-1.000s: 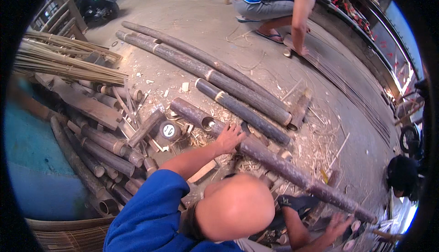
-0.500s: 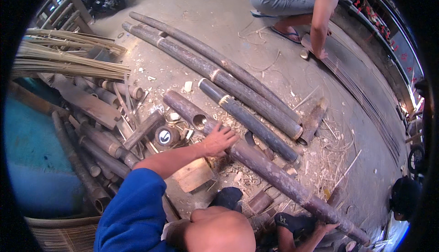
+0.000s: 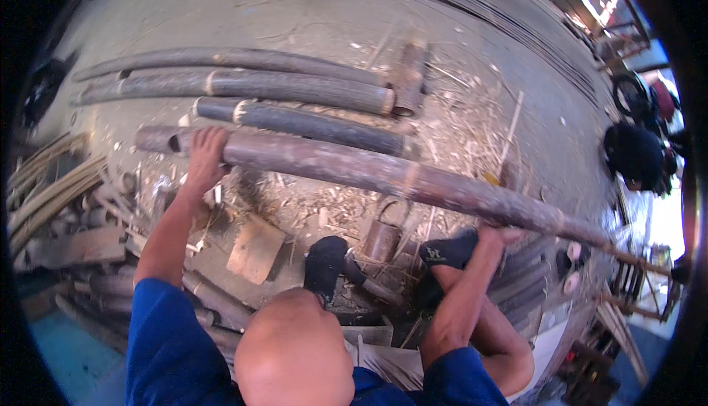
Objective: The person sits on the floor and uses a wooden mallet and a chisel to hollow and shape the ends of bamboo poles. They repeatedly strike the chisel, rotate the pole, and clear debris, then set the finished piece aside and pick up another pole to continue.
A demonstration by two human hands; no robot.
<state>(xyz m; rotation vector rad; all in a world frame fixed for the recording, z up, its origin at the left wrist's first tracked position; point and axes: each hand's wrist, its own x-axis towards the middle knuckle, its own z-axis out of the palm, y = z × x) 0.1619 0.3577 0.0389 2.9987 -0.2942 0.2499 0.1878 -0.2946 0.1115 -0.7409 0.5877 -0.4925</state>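
A long brown bamboo pole (image 3: 317, 164) runs across in front of me, slanting down to the right, with a dark cut-out in its upper side near the left end. My left hand (image 3: 208, 154) grips the pole from above, just right of that cut-out, fingers over the top. Farther along, my right hand (image 3: 501, 235) holds the underside of the pole; some of its fingers are hidden behind it. Just beyond the pole lies a shorter, blackish bamboo length (image 3: 317, 123) with a pale ring near its left end.
Longer bamboo poles (image 3: 295, 89) lie behind, beside a short split piece (image 3: 410, 81). Shavings (image 3: 472, 140) litter the floor. A wooden block (image 3: 254, 247) sits near my feet, bundled strips (image 3: 55, 192) at left. Long thin strips (image 3: 501, 15) stretch across the far floor.
My view has swung to the right. The held pole now lies flatter across it, and my right forearm shows more fully. Both hands still hold the pole.
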